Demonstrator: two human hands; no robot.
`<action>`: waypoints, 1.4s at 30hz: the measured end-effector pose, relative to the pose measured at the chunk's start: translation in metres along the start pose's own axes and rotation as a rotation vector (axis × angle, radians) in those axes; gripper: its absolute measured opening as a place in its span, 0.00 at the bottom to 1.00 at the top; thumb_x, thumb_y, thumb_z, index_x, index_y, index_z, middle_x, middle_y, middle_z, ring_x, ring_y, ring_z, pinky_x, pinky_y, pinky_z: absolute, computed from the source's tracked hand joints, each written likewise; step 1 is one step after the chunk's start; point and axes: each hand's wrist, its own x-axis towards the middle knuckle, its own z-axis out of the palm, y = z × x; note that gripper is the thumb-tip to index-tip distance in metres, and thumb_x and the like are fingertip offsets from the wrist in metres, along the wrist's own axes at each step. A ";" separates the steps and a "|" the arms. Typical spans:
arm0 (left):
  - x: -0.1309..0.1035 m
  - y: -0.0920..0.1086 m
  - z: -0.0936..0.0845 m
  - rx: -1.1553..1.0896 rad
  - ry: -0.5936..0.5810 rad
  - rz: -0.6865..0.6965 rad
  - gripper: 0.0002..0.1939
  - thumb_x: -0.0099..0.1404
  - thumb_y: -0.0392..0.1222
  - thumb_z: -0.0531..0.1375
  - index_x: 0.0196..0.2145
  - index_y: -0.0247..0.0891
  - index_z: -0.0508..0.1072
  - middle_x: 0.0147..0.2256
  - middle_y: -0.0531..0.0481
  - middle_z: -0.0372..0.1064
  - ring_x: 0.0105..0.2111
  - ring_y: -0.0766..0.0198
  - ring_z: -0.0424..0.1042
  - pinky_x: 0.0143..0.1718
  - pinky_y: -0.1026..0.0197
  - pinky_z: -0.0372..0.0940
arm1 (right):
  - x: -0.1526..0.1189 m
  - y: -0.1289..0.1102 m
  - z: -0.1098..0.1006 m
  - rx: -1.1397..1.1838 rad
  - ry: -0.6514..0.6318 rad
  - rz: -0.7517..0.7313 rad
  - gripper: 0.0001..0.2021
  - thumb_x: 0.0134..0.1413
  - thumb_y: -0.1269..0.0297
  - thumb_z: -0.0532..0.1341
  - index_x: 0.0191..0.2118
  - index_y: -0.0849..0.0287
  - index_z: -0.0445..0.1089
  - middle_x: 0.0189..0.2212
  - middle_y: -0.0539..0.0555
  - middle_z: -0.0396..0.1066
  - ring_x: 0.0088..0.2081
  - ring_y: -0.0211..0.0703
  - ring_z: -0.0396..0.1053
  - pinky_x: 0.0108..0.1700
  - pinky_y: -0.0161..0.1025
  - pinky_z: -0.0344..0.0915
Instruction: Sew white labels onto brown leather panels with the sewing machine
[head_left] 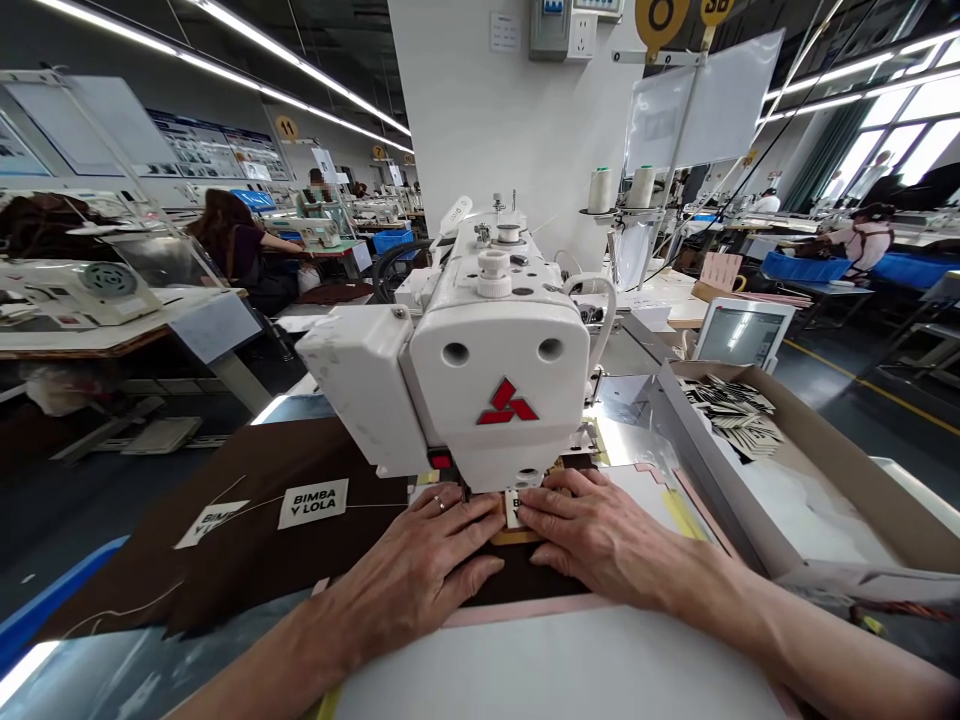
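A white sewing machine (pixel 499 370) with a red emblem stands straight ahead, its head right above my fingertips. Under it lies a small white label (pixel 513 508) with black print, mostly covered by my fingers. My left hand (pixel 424 545) lies flat on dark brown fabric (pixel 517 580), fingertips at the label's left side. From the right, my right hand (pixel 592 530) rests flat with its fingers stretched over the label's right part. The needle area is hidden behind the machine head and my fingers. To the left, a label (pixel 313 503) reading BIMBA Y LOLA sits on brown fabric, with loose threads.
An open cardboard box (pixel 840 440) on the right holds a pile of labels (pixel 739 415). Behind it stands a tablet-like screen (pixel 742 335). Two thread cones (pixel 600 190) stand at the back. A white board (pixel 555 665) lies in front. Other people sit at machines farther off.
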 end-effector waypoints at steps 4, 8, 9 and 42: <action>0.003 0.003 -0.001 -0.004 0.021 0.019 0.22 0.80 0.42 0.55 0.68 0.42 0.65 0.64 0.46 0.69 0.58 0.52 0.73 0.62 0.46 0.64 | -0.002 0.002 0.002 0.020 0.015 -0.008 0.18 0.77 0.55 0.56 0.61 0.58 0.71 0.61 0.54 0.73 0.56 0.54 0.66 0.60 0.52 0.66; 0.006 0.009 -0.002 -0.004 0.032 0.034 0.20 0.80 0.42 0.54 0.66 0.39 0.68 0.63 0.44 0.70 0.59 0.52 0.72 0.62 0.46 0.64 | -0.008 0.007 0.003 0.022 0.034 0.006 0.17 0.77 0.56 0.56 0.60 0.57 0.72 0.62 0.53 0.72 0.59 0.54 0.65 0.62 0.52 0.64; 0.007 0.011 -0.002 -0.001 0.030 0.034 0.20 0.80 0.43 0.54 0.65 0.38 0.68 0.63 0.43 0.71 0.59 0.52 0.72 0.62 0.46 0.64 | -0.009 0.007 0.003 0.020 0.038 0.009 0.17 0.77 0.56 0.56 0.61 0.56 0.71 0.63 0.53 0.72 0.59 0.54 0.65 0.63 0.52 0.64; 0.004 0.003 -0.001 0.009 -0.044 0.040 0.24 0.78 0.42 0.57 0.69 0.43 0.64 0.67 0.47 0.65 0.64 0.52 0.69 0.67 0.45 0.63 | -0.004 0.025 -0.004 0.047 -0.009 -0.122 0.19 0.77 0.53 0.56 0.64 0.50 0.70 0.61 0.55 0.74 0.58 0.51 0.68 0.61 0.52 0.63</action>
